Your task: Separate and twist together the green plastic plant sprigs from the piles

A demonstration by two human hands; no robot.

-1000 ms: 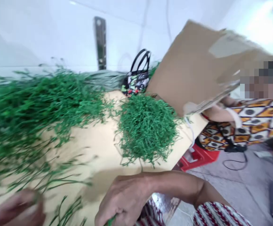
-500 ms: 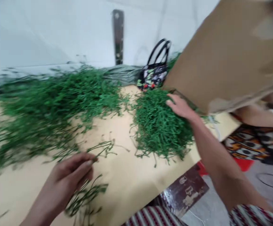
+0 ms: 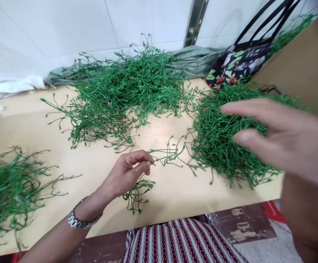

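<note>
My left hand (image 3: pixel 133 171), a metal-link watch at its wrist, pinches a few thin green stems (image 3: pixel 171 155) that look like artificial flower stems. They stretch from its fingertips to the right, over the table. Under that hand shows a small bunch of stems (image 3: pixel 138 191); whether it is held or lies on the table I cannot tell. Close to the camera, my right hand (image 3: pixel 274 135) is blurred by motion, thumb and fingers apart, nothing between them. Behind and below it lies a dense heap of green stems (image 3: pixel 224 138), partly hidden by the hand.
A larger stem pile (image 3: pixel 137 84) lies at the back of the pale table (image 3: pixel 74 164), another pile (image 3: pixel 2 190) at the left. A flowered bag (image 3: pixel 241 65) and brown cardboard (image 3: pixel 298 62) stand at the back right. Grey-green cloth (image 3: pixel 197 58) runs along the white wall.
The view has swung left, bringing the left pile into sight. My right hand has come up off the right heap towards the camera. My left hand still pinches stems, now nearer that heap.
</note>
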